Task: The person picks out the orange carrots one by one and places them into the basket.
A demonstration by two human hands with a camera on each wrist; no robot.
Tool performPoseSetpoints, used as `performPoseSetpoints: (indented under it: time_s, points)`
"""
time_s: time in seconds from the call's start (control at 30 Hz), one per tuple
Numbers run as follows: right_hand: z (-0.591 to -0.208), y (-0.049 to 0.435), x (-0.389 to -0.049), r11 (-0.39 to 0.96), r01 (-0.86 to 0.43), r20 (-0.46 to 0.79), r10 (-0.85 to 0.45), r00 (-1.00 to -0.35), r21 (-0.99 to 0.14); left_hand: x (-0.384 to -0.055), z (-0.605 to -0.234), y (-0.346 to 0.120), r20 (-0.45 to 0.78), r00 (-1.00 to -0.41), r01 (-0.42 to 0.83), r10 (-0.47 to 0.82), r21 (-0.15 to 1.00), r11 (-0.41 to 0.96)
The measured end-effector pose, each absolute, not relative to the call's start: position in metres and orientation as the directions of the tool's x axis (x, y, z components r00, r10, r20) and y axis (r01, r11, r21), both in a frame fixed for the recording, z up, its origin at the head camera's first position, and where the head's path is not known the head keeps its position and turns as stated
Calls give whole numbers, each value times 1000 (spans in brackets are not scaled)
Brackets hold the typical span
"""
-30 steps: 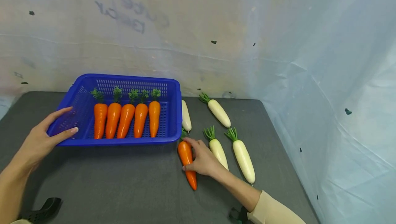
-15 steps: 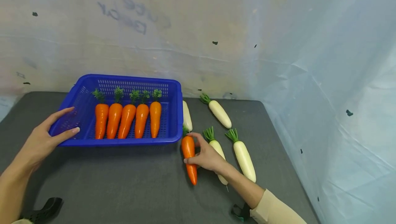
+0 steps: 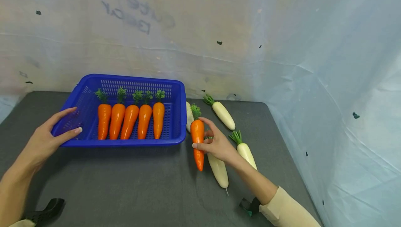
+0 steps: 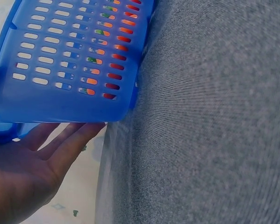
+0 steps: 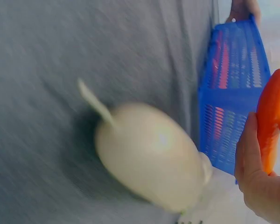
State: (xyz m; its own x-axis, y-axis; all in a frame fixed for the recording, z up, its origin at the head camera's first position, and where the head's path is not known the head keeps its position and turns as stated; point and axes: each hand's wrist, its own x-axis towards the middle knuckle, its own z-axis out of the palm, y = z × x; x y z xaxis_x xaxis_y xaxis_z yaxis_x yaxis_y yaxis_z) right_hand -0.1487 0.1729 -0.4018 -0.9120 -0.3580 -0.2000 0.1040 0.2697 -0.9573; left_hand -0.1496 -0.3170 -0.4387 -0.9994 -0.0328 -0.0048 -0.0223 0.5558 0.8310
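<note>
My left hand [image 3: 42, 141] grips the left end of a blue plastic basket [image 3: 125, 143], with the thumb and a finger over its rim. In the left wrist view the fingers [image 4: 67, 151] reach behind the slotted wall. Several orange carrots [image 3: 131, 119] with green tops lie side by side inside the basket. My right hand [image 3: 219, 145] pinches another carrot [image 3: 197, 133] between thumb and fingers, raised just right of the basket, green top pointing away. Below it lies a white radish [image 3: 218, 171], its leafy end hidden by the hand; it looms close in the right wrist view.
More white radishes rest on the grey table [image 3: 141, 188]: one radish [image 3: 223, 115] at the back, one radish [image 3: 245, 154] partly behind the right forearm, and one radish [image 3: 189, 115] beside the basket. Pale sheeting [image 3: 188, 21] hangs behind the table and on its right.
The right hand has taken the carrot from the table and lifted it up, away and slightly right. The left hand stays on the basket, which has hardly shifted. The radish beneath has shifted slightly.
</note>
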Motion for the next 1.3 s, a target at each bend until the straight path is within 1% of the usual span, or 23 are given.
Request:
performPoseSetpoints:
  time_s: [0.33, 0.5, 0.7, 1.0, 1.2, 1.3]
  points:
    - [-374, 168, -167, 330, 20, -144, -355, -924, -944, -149, -438, -316, -19, -999, -38, -39, 833, 553]
    - [-363, 159, -177, 357, -22, -129, -395, -909, -934, -148, -439, -316, -20, -999, -39, -41, 833, 552]
    - [-351, 145, -191, 386, -63, -122, -435, -892, -920, -150, -438, -317, -26, -999, -47, -45, 833, 551]
    - [-345, 122, -212, 481, -86, -145, -425, -894, -873, -154, -434, -316, -28, -999, -48, -45, 837, 545]
    - [-346, 106, -222, 511, -5, -236, -405, -883, -859, -150, -437, -316, -17, -999, -34, -36, 843, 537]
    - [-344, 97, -227, 516, 9, -247, -393, -886, -856, -150, -437, -316, -18, -999, -34, -37, 847, 531]
